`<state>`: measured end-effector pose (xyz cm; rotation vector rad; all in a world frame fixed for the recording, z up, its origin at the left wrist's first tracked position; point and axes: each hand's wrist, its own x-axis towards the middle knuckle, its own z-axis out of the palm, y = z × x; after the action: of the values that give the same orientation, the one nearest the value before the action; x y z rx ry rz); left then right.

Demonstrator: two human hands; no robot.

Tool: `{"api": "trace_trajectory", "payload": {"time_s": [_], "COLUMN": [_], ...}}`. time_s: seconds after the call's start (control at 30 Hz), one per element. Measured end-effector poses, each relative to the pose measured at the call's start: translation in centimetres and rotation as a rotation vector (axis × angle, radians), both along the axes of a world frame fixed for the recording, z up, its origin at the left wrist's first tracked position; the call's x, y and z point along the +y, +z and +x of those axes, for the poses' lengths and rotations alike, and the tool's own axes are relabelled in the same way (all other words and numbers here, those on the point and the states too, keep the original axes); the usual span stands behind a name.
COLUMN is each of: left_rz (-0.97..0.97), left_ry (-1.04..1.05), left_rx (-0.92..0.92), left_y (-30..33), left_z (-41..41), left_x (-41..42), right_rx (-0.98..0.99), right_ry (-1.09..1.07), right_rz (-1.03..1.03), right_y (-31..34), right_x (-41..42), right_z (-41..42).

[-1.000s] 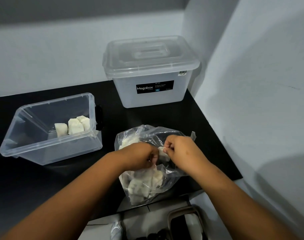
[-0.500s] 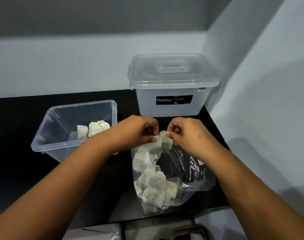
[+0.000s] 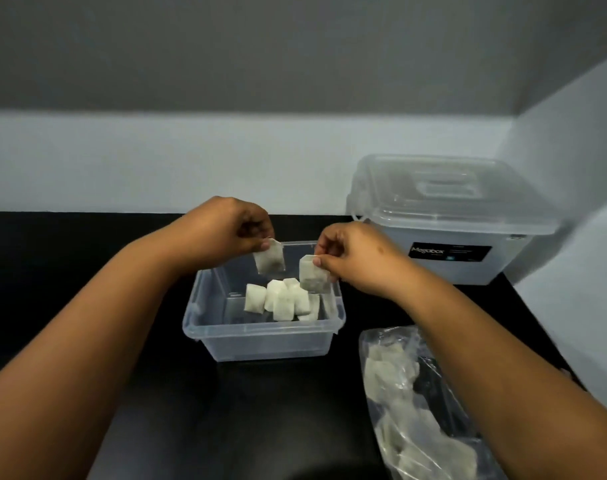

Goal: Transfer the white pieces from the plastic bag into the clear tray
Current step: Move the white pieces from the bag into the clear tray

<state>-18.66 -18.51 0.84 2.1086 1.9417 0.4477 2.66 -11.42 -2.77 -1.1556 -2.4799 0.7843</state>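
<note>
Hands are up over the clear tray (image 3: pixel 260 336) now, where half a second back I saw them at the plastic bag's mouth. Left hand (image 3: pixel 222 230) pinches one white piece (image 3: pixel 269 260) by its top edge; right hand (image 3: pixel 355 256) pinches a second piece (image 3: pixel 314 278) just beside it, both hanging above the pile of pieces (image 3: pixel 281 299) below my fingers. The plastic bag (image 3: pixel 409 400) lies under my right forearm, more pieces inside. Beyond the right hand stands a lidded box (image 3: pixel 444 216).
</note>
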Motion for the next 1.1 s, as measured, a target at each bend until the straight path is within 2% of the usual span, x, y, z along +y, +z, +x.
{"api": "trace_trajectory", "payload": {"time_s": [0.2, 0.37, 0.57, 0.7, 0.87, 0.97, 1.1], "left_rz": [0.003, -0.018, -0.029, -0.040, -0.089, -0.124, -0.221], "left_ry": [0.072, 0.073, 0.030, 0.013, -0.032, -0.080, -0.165], "left_rx": [-0.047, -0.136, -0.213, -0.207, -0.190, -0.197, -0.115], "left_y": [-1.2, -2.6, -3.6, -3.9, -4.3, -4.8, -6.7], "left_z": [-7.1, -10.2, -11.8, -12.1, -11.4, -10.4, -7.7], "left_x": [-0.9, -1.0, -0.9, -0.6, -0.1, 0.5, 2.2], "right_rx": [-0.108, -0.205, -0.232, -0.286, -0.377, -0.419, -0.440], "right_ry": [0.093, 0.091, 0.027, -0.008, 0.044, 0.056, -0.001], "right_rz": [-0.245, -0.306, -0.361, -0.322, -0.151, -0.062, -0.053], "right_y": [-4.1, -7.1, -9.1, -10.2, -9.0, -7.6, -5.5], "right_x": [0.9, 1.4, 2.3, 2.3, 2.1, 2.1, 1.8], "right_z": [-8.9, -13.8, -16.0, -16.6, -16.0, -14.4, -10.8]}}
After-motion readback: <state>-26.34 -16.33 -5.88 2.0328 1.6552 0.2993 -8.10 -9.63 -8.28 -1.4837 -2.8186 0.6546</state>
